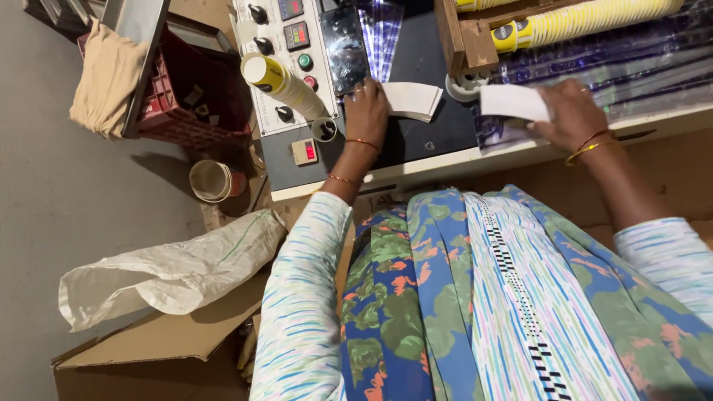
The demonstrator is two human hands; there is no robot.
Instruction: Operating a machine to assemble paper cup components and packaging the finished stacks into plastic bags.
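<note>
On the bench: a small stack of white paper blanks (pixel 413 99) lies on the dark plate (pixel 427 134) of a machine, just right of the left hand.
Left hand: the left hand (pixel 367 110) rests palm down on the plate, fingers touching the stack's left edge, not closed around it.
Right hand: the right hand (pixel 570 113) pinches a single white paper blank (pixel 512 102) by its right end, holding it above the bench (pixel 520 148).
Between the hands: a white tape roll (pixel 465 87) sits at the foot of a wooden holder (pixel 464 33).
Above: a long stack of yellow paper cups (pixel 587 18) lies sideways in the holder, over clear printed film (pixel 639 63).
Control panel: a grey panel (pixel 286 67) with knobs and red readouts stands left of the plate; a shorter cup stack (pixel 286 82) lies across it.
Floor, left: a red crate (pixel 186 96), a tan cloth (pixel 108 78), a white woven sack (pixel 174 271) and a cardboard box (pixel 156 360).
</note>
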